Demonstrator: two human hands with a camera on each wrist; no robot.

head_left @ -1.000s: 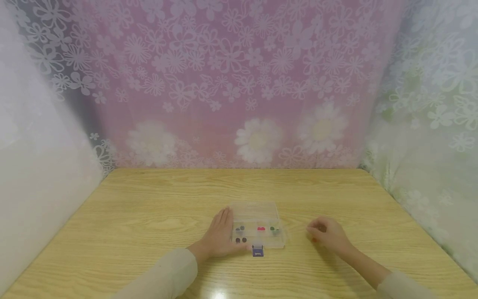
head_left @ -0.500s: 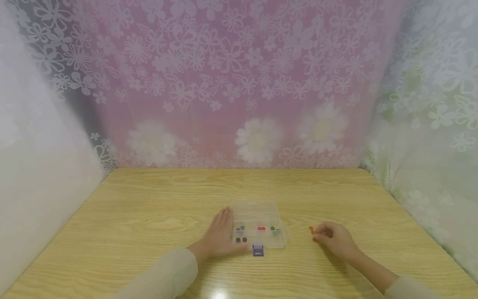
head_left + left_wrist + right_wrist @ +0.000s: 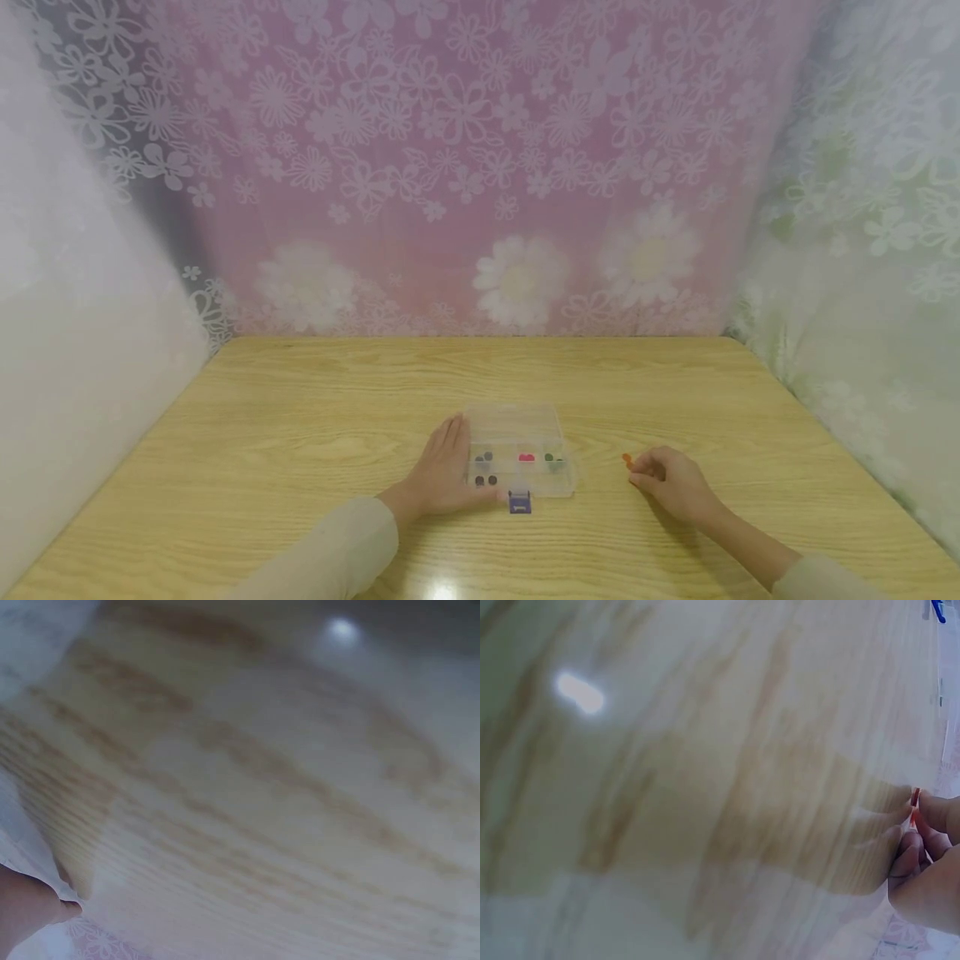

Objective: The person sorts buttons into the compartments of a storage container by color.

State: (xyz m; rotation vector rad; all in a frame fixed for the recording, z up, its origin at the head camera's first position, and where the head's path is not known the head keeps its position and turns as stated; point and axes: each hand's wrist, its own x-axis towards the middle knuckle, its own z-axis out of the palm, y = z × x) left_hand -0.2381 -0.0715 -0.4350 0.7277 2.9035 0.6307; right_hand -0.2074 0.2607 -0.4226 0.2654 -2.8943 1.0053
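A clear plastic compartment box (image 3: 566,482), its lid (image 3: 513,423) raised at the back, sits mid-table with a purple-blue latch (image 3: 520,502) at its front. Small round pieces lie inside: dark ones (image 3: 480,481) at left, pink-red ones (image 3: 527,457) and green ones (image 3: 550,457) further right. My left hand (image 3: 444,472) rests along the box's left side, fingers straight, thumb along the front edge. Right of the box, my right hand (image 3: 672,485) pinches small orange pieces (image 3: 627,460) at its fingertips on the table; the fingers partly hide them. The right wrist view shows orange bits (image 3: 913,817) between the fingertips.
The wood-grain table (image 3: 300,400) extends around the box. A pink flowered curtain (image 3: 420,208) hangs behind it, with pale curtains on both sides. Lamp glare (image 3: 441,590) shows near the front edge.
My right hand has shifted slightly right and nearer. Orange pieces came into view at its fingertips, and the front one is now covered by the fingers. The left hand has stayed at the box.
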